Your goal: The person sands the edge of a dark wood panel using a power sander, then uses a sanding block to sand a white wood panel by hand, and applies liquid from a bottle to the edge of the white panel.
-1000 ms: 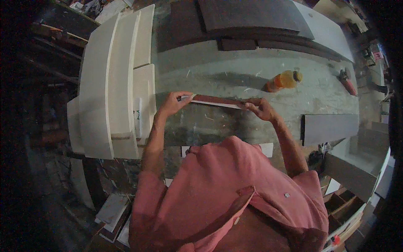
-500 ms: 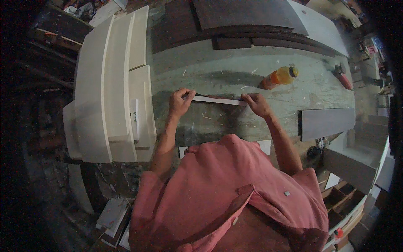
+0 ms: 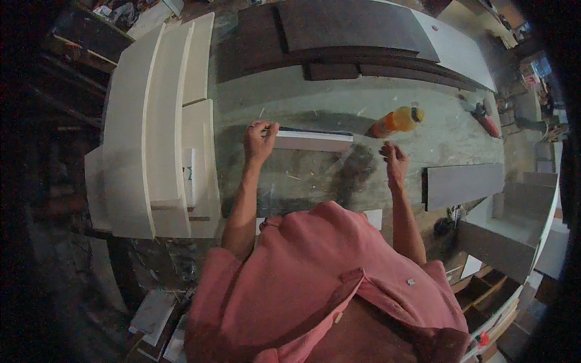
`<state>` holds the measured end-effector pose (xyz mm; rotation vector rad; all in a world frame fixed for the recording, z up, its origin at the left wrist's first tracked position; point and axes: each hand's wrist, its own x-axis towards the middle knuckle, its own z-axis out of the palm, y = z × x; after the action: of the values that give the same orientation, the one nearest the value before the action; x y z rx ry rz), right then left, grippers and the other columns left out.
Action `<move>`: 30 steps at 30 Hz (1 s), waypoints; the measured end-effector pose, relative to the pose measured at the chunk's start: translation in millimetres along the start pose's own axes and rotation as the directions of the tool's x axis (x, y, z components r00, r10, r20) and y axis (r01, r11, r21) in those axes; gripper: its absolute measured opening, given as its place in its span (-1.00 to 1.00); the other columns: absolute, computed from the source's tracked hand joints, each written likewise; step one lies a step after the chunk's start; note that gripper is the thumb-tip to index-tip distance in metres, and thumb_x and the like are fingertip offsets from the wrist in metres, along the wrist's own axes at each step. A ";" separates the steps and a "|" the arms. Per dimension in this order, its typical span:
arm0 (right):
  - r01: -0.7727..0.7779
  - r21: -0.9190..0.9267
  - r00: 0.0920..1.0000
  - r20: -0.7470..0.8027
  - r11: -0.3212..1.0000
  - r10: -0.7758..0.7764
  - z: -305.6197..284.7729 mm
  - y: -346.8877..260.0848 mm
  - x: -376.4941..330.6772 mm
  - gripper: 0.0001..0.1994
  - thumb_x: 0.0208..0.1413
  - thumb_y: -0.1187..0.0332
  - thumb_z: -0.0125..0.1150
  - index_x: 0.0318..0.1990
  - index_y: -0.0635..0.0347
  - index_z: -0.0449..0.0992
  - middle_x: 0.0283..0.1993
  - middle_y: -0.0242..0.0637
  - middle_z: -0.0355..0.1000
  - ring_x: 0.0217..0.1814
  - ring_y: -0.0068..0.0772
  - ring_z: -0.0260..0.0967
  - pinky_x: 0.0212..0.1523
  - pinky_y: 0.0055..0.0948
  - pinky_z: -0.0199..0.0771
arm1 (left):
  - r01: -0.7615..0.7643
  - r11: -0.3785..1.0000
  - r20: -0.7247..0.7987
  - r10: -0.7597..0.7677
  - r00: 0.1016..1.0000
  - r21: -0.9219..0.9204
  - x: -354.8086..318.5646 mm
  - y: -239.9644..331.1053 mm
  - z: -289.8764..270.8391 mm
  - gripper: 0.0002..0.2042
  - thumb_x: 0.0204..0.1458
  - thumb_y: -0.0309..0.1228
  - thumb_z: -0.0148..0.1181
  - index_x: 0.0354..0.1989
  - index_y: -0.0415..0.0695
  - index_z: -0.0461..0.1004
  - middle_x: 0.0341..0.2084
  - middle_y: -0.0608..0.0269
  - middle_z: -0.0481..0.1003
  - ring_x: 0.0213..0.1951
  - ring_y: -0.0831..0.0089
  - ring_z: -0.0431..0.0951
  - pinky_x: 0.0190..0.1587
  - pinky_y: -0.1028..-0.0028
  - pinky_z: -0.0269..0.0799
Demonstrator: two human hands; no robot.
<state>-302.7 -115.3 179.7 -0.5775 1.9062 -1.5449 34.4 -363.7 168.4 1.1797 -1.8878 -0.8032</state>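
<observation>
- The narrow white strip [image 3: 313, 141], at frame centre, is pinched at its left end by the left hand [image 3: 259, 140].
- The right hand [image 3: 393, 161], right of centre, is held free, fingers loosely curled.

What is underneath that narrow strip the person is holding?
The narrow strip lies on the dusty worktop, gripped at one end by the left hand. Whatever lies directly beneath it is covered.

head cam | worn, looks steeply down | over workbench [image 3: 315, 103] | close | fisheye, rim bent
</observation>
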 end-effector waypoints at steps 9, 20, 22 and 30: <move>0.384 -0.437 0.921 0.112 0.813 -0.374 -30.2 16.4 67.6 -0.30 -0.04 0.20 0.52 0.23 0.21 0.31 0.16 -0.10 0.41 0.18 -0.29 0.37 0.10 -0.14 0.43 | 0.094 0.964 -0.057 -0.112 0.992 -0.250 -11.4 -3.6 -4.5 -0.68 0.11 -0.16 0.35 -0.25 -0.20 0.53 -0.36 0.22 0.57 -0.31 0.40 0.52 -0.20 0.34 0.41; 0.190 -0.063 0.926 0.343 0.980 -0.158 -28.5 22.7 63.5 -0.61 0.06 0.32 0.40 -0.01 0.26 0.43 -0.16 -0.42 0.45 -0.10 -0.51 0.40 -0.05 -0.44 0.44 | 0.148 0.968 -0.167 -0.183 0.969 -0.202 -1.8 -34.1 21.1 -0.54 0.07 0.00 0.37 -0.32 -0.24 0.50 -0.49 0.20 0.47 -0.39 0.45 0.45 -0.30 0.36 0.39; 0.144 0.007 0.928 0.345 0.989 -0.138 -42.0 22.0 42.8 -0.53 0.04 0.31 0.41 0.06 0.25 0.39 -0.13 -0.40 0.45 -0.08 -0.48 0.40 -0.05 -0.41 0.45 | 0.137 0.974 -0.074 -0.152 0.986 -0.182 7.2 -37.5 3.5 -0.52 0.06 0.03 0.37 -0.33 -0.24 0.50 -0.53 0.22 0.47 -0.44 0.46 0.46 -0.35 0.37 0.39; -0.028 -0.240 0.950 0.295 0.970 0.100 -147.5 -30.5 -27.5 -0.27 -0.07 0.16 0.53 0.21 0.21 0.28 0.12 -0.24 0.31 0.18 -0.40 0.28 0.10 -0.38 0.42 | 0.149 0.987 0.350 -0.118 0.929 -0.061 31.8 103.0 -61.1 -0.60 -0.06 -0.24 0.52 -0.17 -0.22 0.51 -0.36 0.22 0.57 -0.30 0.51 0.54 -0.22 0.42 0.47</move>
<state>-386.7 0.7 234.0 -0.7977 1.8544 -1.1218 31.3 -361.2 292.3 1.1808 -2.0418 -1.2238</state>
